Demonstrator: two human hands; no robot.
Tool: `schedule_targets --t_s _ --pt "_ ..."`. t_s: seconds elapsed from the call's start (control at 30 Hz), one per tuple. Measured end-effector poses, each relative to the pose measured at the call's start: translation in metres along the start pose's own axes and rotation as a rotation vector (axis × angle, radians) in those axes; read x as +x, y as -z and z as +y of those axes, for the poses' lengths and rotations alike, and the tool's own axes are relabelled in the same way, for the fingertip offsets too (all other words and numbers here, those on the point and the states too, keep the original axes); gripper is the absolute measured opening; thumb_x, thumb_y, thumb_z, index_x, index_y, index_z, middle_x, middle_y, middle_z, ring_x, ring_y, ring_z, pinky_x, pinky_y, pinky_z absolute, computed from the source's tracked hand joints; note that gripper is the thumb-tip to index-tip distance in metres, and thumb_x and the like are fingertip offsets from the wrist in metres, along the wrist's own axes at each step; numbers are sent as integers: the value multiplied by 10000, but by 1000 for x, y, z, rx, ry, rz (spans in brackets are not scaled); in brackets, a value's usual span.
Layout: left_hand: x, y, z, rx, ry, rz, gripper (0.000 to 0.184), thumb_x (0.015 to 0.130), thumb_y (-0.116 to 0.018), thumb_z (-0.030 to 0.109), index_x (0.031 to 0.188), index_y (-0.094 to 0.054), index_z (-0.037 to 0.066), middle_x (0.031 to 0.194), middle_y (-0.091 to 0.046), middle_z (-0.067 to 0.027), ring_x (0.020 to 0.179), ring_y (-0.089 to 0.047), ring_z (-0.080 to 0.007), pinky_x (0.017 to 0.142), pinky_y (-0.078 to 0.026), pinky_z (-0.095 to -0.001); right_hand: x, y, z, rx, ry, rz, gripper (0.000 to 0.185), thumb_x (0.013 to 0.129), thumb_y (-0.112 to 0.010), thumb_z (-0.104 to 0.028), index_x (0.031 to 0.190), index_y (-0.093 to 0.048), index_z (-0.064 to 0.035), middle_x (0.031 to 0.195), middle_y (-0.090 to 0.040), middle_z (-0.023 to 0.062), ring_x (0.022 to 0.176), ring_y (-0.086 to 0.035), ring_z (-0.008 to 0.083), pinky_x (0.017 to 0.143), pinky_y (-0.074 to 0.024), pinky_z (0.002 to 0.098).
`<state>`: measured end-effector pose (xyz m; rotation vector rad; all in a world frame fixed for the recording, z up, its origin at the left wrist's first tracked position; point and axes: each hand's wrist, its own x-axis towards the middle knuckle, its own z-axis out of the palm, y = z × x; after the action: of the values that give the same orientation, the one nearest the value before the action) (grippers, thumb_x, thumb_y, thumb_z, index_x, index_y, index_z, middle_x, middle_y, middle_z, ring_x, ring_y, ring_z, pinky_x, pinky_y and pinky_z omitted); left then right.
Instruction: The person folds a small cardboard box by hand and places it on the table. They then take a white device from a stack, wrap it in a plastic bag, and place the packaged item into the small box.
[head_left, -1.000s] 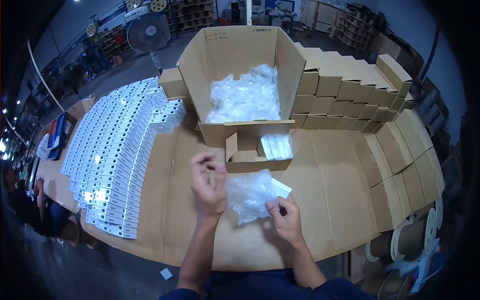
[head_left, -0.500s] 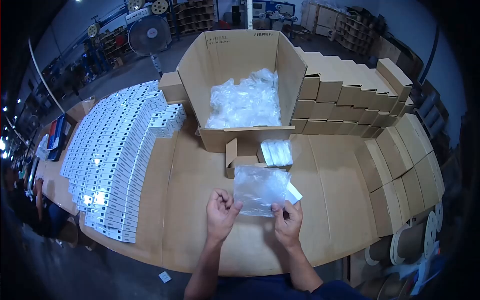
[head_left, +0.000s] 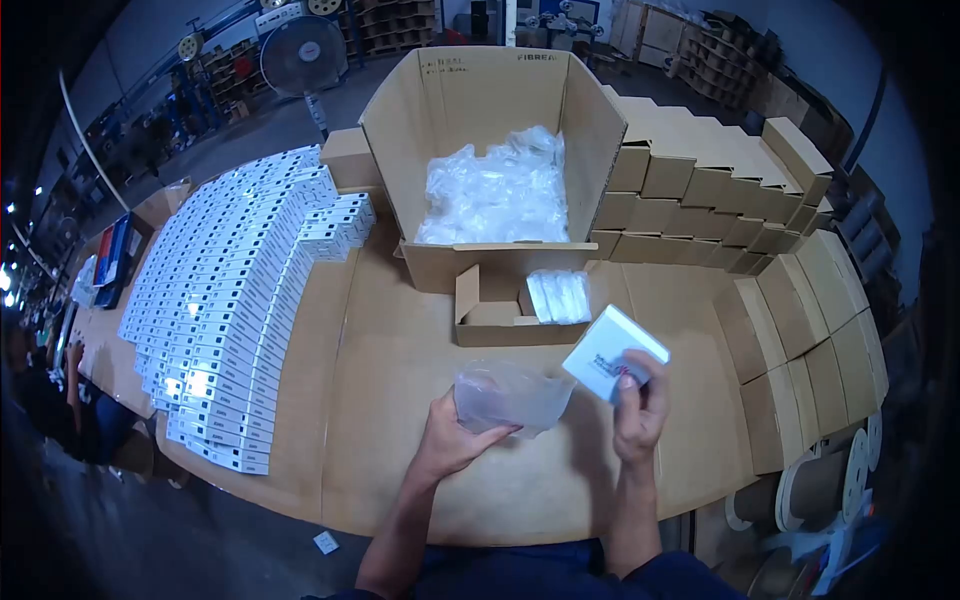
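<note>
A clear plastic bag (head_left: 515, 398) is gripped by my left hand (head_left: 450, 438), its mouth spread a little toward the right. My right hand (head_left: 640, 415) holds a flat white box (head_left: 612, 350) with printing on its face, tilted and apart from the bag. Just beyond, a small open cardboard carton (head_left: 520, 332) stands with several bagged white boxes (head_left: 558, 297) at its right end. Behind it is a large cardboard box (head_left: 490, 95) with a heap of clear plastic bags (head_left: 495, 190) inside.
Rows of stacked white boxes (head_left: 235, 310) fill the table's left side. Closed brown cartons (head_left: 700, 190) are piled at the back right, with more cartons (head_left: 810, 350) along the right edge. A fan (head_left: 303, 55) stands behind the table. Another person's arm (head_left: 75, 385) shows at far left.
My right hand has let go of the bag and moved right, lifting the white box into plain view. My left hand now holds the bag alone, and its mouth has opened.
</note>
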<state>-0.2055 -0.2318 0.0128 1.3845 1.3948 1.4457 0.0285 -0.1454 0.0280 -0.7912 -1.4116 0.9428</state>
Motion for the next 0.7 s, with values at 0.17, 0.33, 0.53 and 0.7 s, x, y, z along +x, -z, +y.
schedule_targets --t_s 0.17,0.33,0.53,0.7 --pt "1 -2 3 113 -42 -78 486 763 -899 124 1152 -637 -7 1012 -757 -142 950 -755 -219 848 -598 -345 35 -9 -48 97 294 -70 495 914 -702 3 1343 -464 -57 1119 -571 127 986 -594 172 841 -497 292" --pt "-2 -5 2 150 -34 -108 500 776 -892 149 1171 -624 0 1027 -755 -161 968 -761 -257 840 -603 -360 62 -19 -63 1 370 -448 350 804 -697 144 1091 -636 -47 1045 -602 139 840 -620 165 673 -509 270" --pt "-3 -5 -5 171 -42 -65 541 788 -884 185 1205 -598 -9 1053 -748 -195 996 -753 -301 845 -603 -393 76 -35 -64 -142 326 -650 246 759 -692 101 956 -713 -44 867 -604 84 716 -582 185 615 -463 321" --pt "-3 -4 0 156 -5 -29 599 794 -883 211 1243 -562 -21 1056 -741 -217 1002 -746 -337 853 -601 -411 78 -36 -59 -194 278 -688 241 776 -657 96 957 -723 -49 849 -608 79 716 -597 201 641 -472 331"
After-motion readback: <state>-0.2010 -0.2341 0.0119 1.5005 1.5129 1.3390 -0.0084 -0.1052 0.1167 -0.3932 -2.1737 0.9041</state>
